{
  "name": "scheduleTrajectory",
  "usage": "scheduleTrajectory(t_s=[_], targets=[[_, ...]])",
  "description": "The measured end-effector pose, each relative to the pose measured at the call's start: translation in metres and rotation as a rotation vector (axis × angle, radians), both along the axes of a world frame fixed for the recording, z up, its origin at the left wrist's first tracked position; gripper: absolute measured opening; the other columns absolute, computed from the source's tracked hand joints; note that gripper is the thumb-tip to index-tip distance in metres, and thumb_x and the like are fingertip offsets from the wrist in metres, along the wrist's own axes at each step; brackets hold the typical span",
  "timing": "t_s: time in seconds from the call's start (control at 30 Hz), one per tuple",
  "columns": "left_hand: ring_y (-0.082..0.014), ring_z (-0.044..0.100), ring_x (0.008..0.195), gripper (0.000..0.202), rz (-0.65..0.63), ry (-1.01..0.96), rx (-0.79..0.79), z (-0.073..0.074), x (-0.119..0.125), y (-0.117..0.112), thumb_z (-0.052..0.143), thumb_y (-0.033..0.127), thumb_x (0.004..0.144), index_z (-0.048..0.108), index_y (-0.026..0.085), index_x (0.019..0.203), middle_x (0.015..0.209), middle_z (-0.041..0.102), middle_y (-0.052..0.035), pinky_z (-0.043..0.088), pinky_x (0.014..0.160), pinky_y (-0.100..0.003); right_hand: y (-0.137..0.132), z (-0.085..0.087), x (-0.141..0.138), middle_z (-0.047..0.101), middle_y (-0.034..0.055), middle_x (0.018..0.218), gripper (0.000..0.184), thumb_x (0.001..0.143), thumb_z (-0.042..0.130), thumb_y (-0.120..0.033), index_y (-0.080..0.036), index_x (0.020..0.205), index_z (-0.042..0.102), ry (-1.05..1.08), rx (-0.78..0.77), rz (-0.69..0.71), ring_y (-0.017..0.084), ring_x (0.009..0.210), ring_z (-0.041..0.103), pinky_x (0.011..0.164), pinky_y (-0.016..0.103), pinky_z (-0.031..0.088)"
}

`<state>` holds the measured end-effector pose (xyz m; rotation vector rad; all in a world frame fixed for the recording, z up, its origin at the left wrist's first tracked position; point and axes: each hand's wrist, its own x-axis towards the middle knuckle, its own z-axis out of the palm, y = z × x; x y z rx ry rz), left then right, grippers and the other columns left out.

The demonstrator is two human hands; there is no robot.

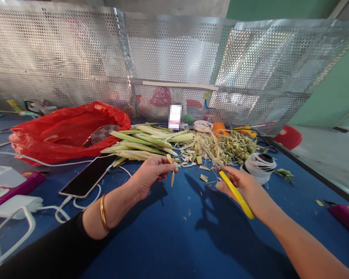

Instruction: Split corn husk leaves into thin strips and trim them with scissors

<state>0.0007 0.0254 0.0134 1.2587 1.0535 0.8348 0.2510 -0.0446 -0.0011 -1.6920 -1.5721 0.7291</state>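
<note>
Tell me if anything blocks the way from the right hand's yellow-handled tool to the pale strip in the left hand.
Nothing visible stands between the yellow-handled tool in the right hand and the pale strip in the left hand. Small scraps lie low on the blue table, nearer the right hand.

Through the head view I see the left grip [156, 168] pinching a pale strip [172, 179] above the blue counter [174, 240], the right grip [242, 184] holding a yellow-handled tool [235, 195] near plant scraps [206, 147].
</note>
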Motion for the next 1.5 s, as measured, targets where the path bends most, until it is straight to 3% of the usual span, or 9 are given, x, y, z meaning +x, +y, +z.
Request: scheduleTrajectory(t_s=[0.1, 0.2, 0.3, 0.47, 0.67, 1.03, 1.2, 1.5], targets=[[-0.0066, 0.041, 0.051, 0.024, -0.012, 0.032, 0.016, -0.003, 0.0, 0.001, 0.074, 0.035, 0.062, 0.066, 0.014, 0.07, 0.066, 0.06, -0.0001, 0.026, 0.047, -0.021, 0.0, 0.002, 0.009, 0.067, 0.0059, 0.085, 0.075, 0.058, 0.075, -0.056, -0.022, 0.123, 0.059, -0.353, 0.031, -0.062, 0.024, 0.072, 0.062, 0.058, 0.03, 0.047], [-0.0068, 0.041, 0.052, 0.024, -0.033, 0.044, 0.018, -0.004, 0.0, 0.001, 0.075, 0.035, 0.062, 0.067, 0.014, 0.071, 0.064, 0.058, 0.0012, 0.027, 0.048, -0.021, -0.002, 0.007, 0.01, 0.07, 0.0047, 0.083, 0.063, 0.065, 0.07, -0.055, -0.025, 0.12, 0.062, -0.47, 0.045, -0.053, 0.024, 0.069, 0.063, 0.057, 0.03, 0.048], [-0.0068, 0.041, 0.052, 0.025, -0.03, 0.044, 0.03, -0.004, 0.0, 0.001, 0.076, 0.035, 0.062, 0.069, 0.014, 0.073, 0.063, 0.056, 0.0018, 0.027, 0.048, -0.021, -0.006, 0.013, 0.006, 0.072, 0.0037, 0.087, 0.049, 0.075, 0.062, -0.048, -0.026, 0.119, 0.063, -0.41, 0.103, 0.001, 0.022, 0.071, 0.066, 0.059, 0.029, 0.051], [-0.0065, 0.039, 0.052, 0.026, 0.002, 0.032, 0.038, -0.004, 0.001, 0.0, 0.077, 0.034, 0.059, 0.072, 0.014, 0.073, 0.062, 0.057, 0.0017, 0.027, 0.048, -0.021, -0.011, 0.018, -0.002, 0.067, 0.0033, 0.109, 0.05, 0.072, 0.07, -0.042, -0.026, 0.118, 0.062, -0.32, 0.121, 0.183, 0.019, 0.082, 0.066, 0.072, 0.027, 0.054], [-0.0064, 0.039, 0.051, 0.029, 0.017, 0.052, 0.05, -0.004, 0.002, -0.002, 0.077, 0.035, 0.057, 0.074, 0.013, 0.075, 0.061, 0.057, 0.0011, 0.027, 0.047, -0.02, -0.012, 0.014, -0.008, 0.066, 0.0012, 0.103, 0.051, 0.069, 0.074, -0.044, -0.03, 0.117, 0.061, -0.365, 0.13, 0.244, 0.019, 0.084, 0.063, 0.075, 0.03, 0.053], [-0.0069, 0.041, 0.049, 0.021, 0.004, 0.055, 0.06, -0.008, 0.007, -0.007, 0.073, 0.035, 0.062, 0.074, 0.015, 0.066, 0.051, 0.054, 0.0026, 0.027, 0.048, -0.02, -0.013, 0.008, -0.012, 0.057, -0.0013, 0.077, 0.055, 0.074, 0.068, -0.053, -0.029, 0.122, 0.059, -0.365, 0.081, 0.312, 0.014, 0.059, 0.052, 0.056, 0.027, 0.047], [-0.0072, 0.043, 0.05, 0.023, -0.004, 0.042, 0.027, -0.008, 0.008, -0.007, 0.073, 0.036, 0.062, 0.076, 0.015, 0.071, 0.061, 0.062, -0.0002, 0.03, 0.048, -0.02, -0.014, 0.007, -0.014, 0.062, 0.0018, 0.085, 0.051, 0.078, 0.065, -0.051, -0.027, 0.123, 0.059, -0.341, 0.081, 0.344, 0.017, 0.07, 0.057, 0.065, 0.028, 0.049], [-0.0068, 0.041, 0.049, 0.022, 0.006, 0.028, -0.008, -0.006, 0.009, -0.009, 0.075, 0.035, 0.06, 0.075, 0.015, 0.069, 0.059, 0.061, 0.0003, 0.029, 0.048, -0.021, -0.017, 0.011, -0.017, 0.062, 0.0007, 0.077, 0.043, 0.083, 0.06, -0.047, -0.022, 0.117, 0.063, -0.298, 0.09, 0.382, 0.014, 0.065, 0.057, 0.061, 0.023, 0.048]])
